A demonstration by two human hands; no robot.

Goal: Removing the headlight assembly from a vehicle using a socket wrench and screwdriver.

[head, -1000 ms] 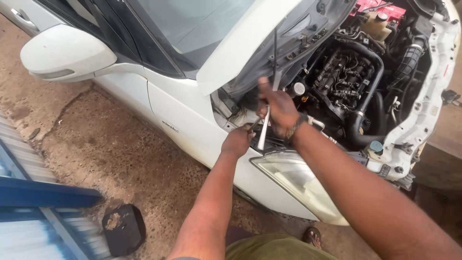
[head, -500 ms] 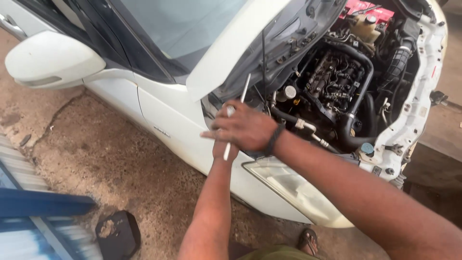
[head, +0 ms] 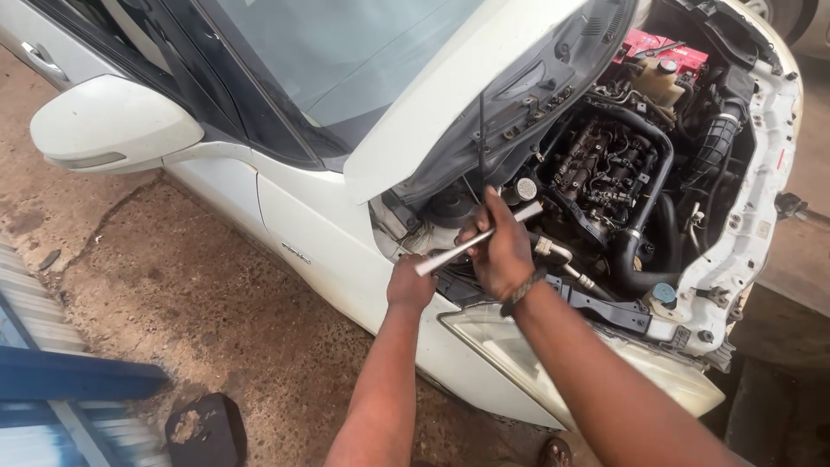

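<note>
Bare dirt ground fills the lower left of the head view, under a white car with its bonnet raised. At centre, my right hand grips a long silver bar. My left hand rests closed on the fender edge just below the bar's lower end.

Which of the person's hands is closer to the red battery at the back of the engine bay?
Right. The right hand, holding a metal rod, is nearer the red battery; the left hand sits lower at the fender edge, farther away.
</note>
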